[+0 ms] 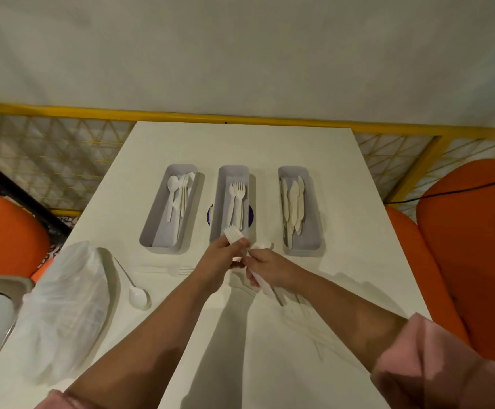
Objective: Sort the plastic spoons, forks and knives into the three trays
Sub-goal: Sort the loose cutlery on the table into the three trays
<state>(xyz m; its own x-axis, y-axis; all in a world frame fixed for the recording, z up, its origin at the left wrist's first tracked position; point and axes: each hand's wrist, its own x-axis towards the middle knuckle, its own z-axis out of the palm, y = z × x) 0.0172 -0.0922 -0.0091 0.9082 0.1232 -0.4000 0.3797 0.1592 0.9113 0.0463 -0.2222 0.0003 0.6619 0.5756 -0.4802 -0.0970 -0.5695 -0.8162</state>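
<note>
**While both hands gripped cutlery, a spill was the risk**

As the left hand (224, 256) clutched a bunch of white plastic forks (232, 234) over the near end of the middle grey oblong plastic tray (222, 199), a sloppy release could have dropped them on the white table (240, 149). The right hand (267, 268) gripped a white cutlery bundle (265, 287), so mis-sorting was possible. Counts: three trays; about four spoons in the left tray (158, 225), three forks in the middle one, five-plus knives in the right tray (311, 228). Loose: one white spoon (138, 296), one or two forks (169, 270). Bundle counts were unreadable.
</note>
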